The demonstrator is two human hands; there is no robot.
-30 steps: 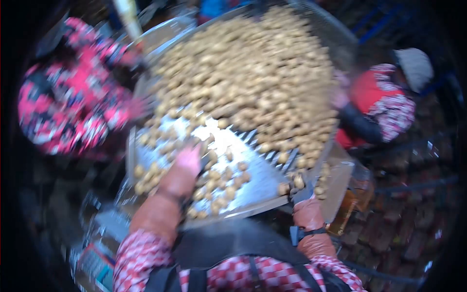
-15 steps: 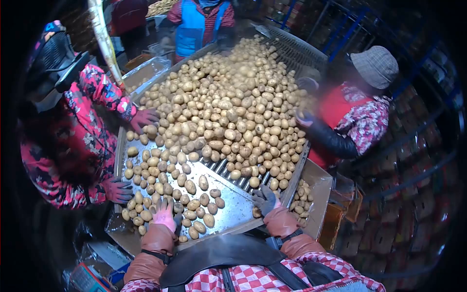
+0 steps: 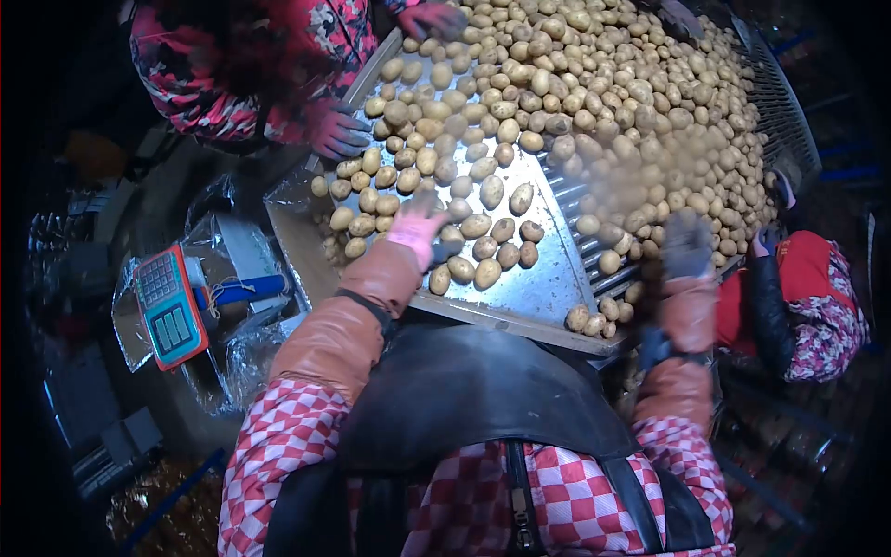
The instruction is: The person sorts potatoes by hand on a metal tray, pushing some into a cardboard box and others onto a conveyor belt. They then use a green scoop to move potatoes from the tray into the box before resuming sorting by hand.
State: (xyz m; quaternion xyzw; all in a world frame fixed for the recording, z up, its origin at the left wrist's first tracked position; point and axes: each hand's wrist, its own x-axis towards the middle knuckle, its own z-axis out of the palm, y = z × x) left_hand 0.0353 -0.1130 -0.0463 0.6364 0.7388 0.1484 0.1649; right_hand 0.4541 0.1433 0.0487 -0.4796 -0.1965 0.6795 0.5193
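My left hand, in a pink and grey glove, lies spread over potatoes at the lower left of the metal tray, fingers touching several of them. On the right, my right hand, in a grey glove, is blurred and reaches forward at the lower right edge of the large potato pile; its fingers are smeared by motion. Between my hands, loose potatoes lie on the tray, and a small cluster sits at its lower right corner, by the metal rollers.
A co-worker's gloved hands rest at the tray's left edge. At right stands a co-worker in red. A red-rimmed scale is at lower left, beside a box at the tray's corner.
The view has tilted down and turned left, showing the scale. My right hand has moved from the tray's lower right corner up to the pile. A small cluster of potatoes now lies at that corner.
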